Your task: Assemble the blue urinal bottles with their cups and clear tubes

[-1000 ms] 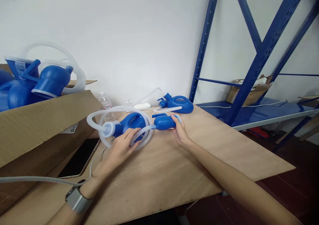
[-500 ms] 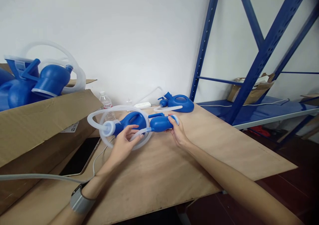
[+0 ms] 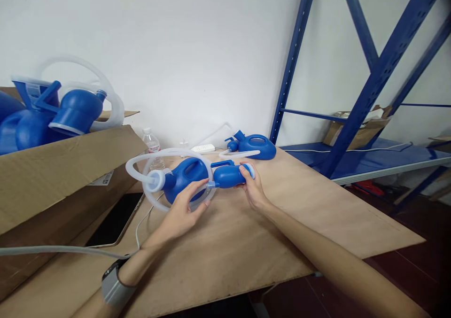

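My right hand [image 3: 254, 190] is closed around the white-rimmed end of a blue plastic urinal funnel [image 3: 229, 176], which lies sideways with its handle [image 3: 225, 162] on top. At the funnel's narrow left end is a clear connector [image 3: 211, 184]. Close by, my left hand [image 3: 185, 210] has thumb and fingers apart, beside the looped clear tube [image 3: 136, 170]; its fingertips are near the connector, and whether they touch it I cannot tell. Behind that hand sits a blue urinal bottle [image 3: 181, 179], partly covered, its white cap [image 3: 157, 180] facing left and joined to the tube.
A cardboard box [image 3: 66, 177] at left holds several blue urinal parts. A phone [image 3: 114, 219], a cable and a plastic water bottle [image 3: 151, 142] lie near it. Another blue urinal bottle [image 3: 262, 149] and a power strip [image 3: 203, 148] are at the back. Blue shelving [image 3: 355, 116] stands right.
My left hand has loosened from the tube near the connector, its fingers now spread. My right hand keeps hold of the funnel. The view has shifted slightly.
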The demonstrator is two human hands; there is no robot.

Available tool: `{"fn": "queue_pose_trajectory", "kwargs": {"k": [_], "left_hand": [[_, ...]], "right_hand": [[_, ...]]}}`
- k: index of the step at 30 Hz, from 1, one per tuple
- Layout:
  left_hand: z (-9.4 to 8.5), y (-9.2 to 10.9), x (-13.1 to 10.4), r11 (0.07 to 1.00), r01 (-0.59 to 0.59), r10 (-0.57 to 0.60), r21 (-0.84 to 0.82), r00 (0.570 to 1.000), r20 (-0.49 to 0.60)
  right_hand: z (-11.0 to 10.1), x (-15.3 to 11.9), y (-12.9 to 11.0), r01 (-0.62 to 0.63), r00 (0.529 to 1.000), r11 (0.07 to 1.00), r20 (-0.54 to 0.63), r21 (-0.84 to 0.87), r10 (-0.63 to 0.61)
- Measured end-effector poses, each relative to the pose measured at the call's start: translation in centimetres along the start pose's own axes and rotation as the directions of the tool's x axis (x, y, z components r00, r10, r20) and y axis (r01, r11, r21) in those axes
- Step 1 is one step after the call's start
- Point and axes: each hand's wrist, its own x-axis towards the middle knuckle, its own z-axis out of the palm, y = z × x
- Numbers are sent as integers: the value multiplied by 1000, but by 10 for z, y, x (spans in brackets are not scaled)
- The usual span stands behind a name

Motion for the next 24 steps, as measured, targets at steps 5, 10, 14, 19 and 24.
{"fn": "queue_pose_trajectory", "kwargs": {"k": [5, 10, 14, 19, 24], "left_hand": [[-1, -1, 1, 999, 28, -27, -32, 999, 31], [2, -5, 2, 991, -32, 46, 128, 993, -108], [-2, -5, -4, 923, -105, 248, 371, 899, -362], [2, -2, -14, 918, -117, 198, 379, 963, -182], [29, -2, -10, 874, 417, -392, -249, 908, 145]], "right_hand": [[2, -2, 0, -7, 1000, 1000, 3, 5, 7], [5, -5, 1, -20, 1000, 1000, 7, 6, 20], [6, -5, 2, -34, 999, 999, -12, 29, 34], [3, 2, 7, -74, 994, 994, -73, 85, 80], [1, 4, 9, -87, 991, 987, -86, 134, 99]]}}
